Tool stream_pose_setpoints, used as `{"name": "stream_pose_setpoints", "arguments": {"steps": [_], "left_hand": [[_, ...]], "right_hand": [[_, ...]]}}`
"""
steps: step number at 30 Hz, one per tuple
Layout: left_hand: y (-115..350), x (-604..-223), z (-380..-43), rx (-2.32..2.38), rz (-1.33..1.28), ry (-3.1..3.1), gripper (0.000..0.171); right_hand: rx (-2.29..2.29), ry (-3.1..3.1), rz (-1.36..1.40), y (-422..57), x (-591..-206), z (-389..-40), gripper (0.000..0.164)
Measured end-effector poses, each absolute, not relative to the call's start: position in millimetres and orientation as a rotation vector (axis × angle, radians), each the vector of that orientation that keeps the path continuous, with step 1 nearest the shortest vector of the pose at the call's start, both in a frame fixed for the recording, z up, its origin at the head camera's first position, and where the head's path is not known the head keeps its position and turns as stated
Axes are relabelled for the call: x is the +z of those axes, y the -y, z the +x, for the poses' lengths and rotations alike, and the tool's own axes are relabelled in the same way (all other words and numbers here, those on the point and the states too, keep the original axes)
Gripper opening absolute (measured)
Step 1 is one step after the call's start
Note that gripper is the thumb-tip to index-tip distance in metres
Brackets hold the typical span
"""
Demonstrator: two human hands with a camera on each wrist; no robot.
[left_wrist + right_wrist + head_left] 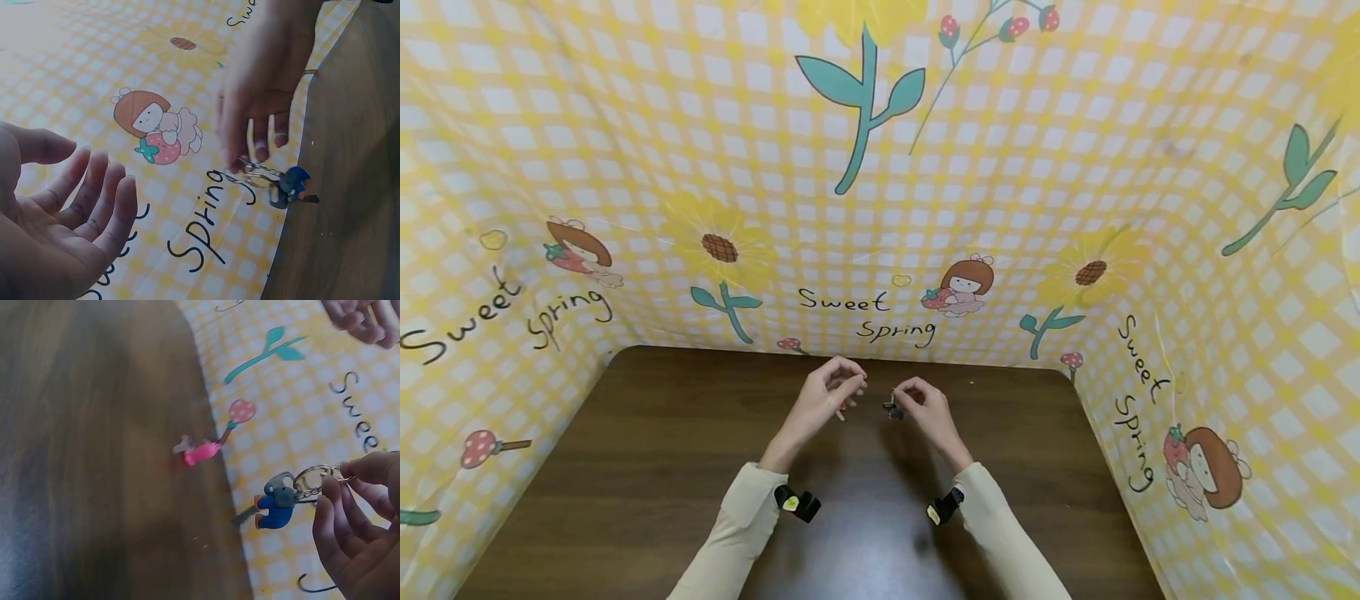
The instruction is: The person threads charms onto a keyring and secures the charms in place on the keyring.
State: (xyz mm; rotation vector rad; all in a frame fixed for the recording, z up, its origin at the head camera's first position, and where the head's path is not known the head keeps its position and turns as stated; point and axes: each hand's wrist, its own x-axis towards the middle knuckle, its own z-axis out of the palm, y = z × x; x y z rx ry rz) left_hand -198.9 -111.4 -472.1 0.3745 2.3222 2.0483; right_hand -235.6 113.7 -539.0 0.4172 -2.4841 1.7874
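Note:
My right hand (pixel 928 412) pinches the metal ring of a keychain (pixel 314 478) between thumb and fingertips. From its short chain hangs a small grey animal figure (pixel 275 501) with big ears, a blue body and orange feet. A thin dark piece shows beside the figure. To the left, my left hand (pixel 69 212) holds nothing, palm turned up and fingers loosely bent. Both hands are raised close together over the far part of the table. In the right wrist view a small, blurred pink thing (pixel 201 452) shows near the table's far edge.
The brown wooden table (pixel 700 500) has a yellow-checked cloth (pixel 880 225) with printed flowers and words rising round its back and sides. Dark cameras are strapped to the left wrist (pixel 797 502) and right wrist (pixel 945 506). Tiny pale specks (pixel 199 539) lie on the tabletop.

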Motion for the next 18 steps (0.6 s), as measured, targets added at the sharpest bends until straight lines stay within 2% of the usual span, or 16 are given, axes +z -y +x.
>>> {"name": "stream_pose_setpoints", "arguments": {"steps": [8, 18], "left_hand": [[117, -476, -199, 2.136, 0.362, -2.246, 0.019], [130, -482, -197, 2.128, 0.297, -2.306, 0.016]], "right_hand": [[1.755, 2.517, 0.383, -117, -567, -240, 0.006], [1.856, 2.495, 0.288, -115, -581, -244, 0.007]]}}
